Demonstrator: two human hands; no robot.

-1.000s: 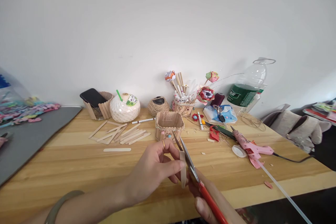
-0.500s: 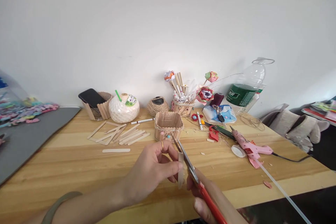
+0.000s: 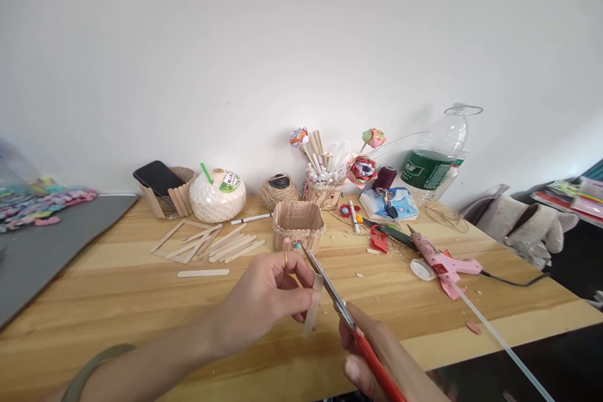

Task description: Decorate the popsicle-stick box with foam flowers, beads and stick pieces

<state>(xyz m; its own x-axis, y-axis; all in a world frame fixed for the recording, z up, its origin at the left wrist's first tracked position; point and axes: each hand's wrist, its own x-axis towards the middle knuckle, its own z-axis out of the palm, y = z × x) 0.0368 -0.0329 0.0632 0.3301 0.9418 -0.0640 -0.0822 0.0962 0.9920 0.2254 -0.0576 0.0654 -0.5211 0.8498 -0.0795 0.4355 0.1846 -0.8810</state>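
My left hand (image 3: 276, 292) pinches a pale wooden craft stick (image 3: 313, 306) between thumb and fingers, the stick standing roughly upright and a little blurred. In my right hand (image 3: 372, 352) is a pair of scissors (image 3: 336, 301) with red handles, its blades pointing up and left. The blades look closed or nearly so and pass close beside the stick's top; whether they touch it I cannot tell. Just beyond the blade tips stands a small box (image 3: 298, 223) faced with craft sticks, with a twine trim and small beads on its front.
Loose craft sticks (image 3: 235, 245) lie left of the box. A pink glue gun (image 3: 443, 264) with a long glue stick rests on the right. Along the wall stand a phone (image 3: 157, 177) in a holder, a white coconut (image 3: 217, 198), a twine ball (image 3: 279, 191) and a large bottle (image 3: 433, 163).
The scissor blades have gone from open to nearly closed. The craft stick has tilted, its lower end now further left. The whole view has shifted slightly.
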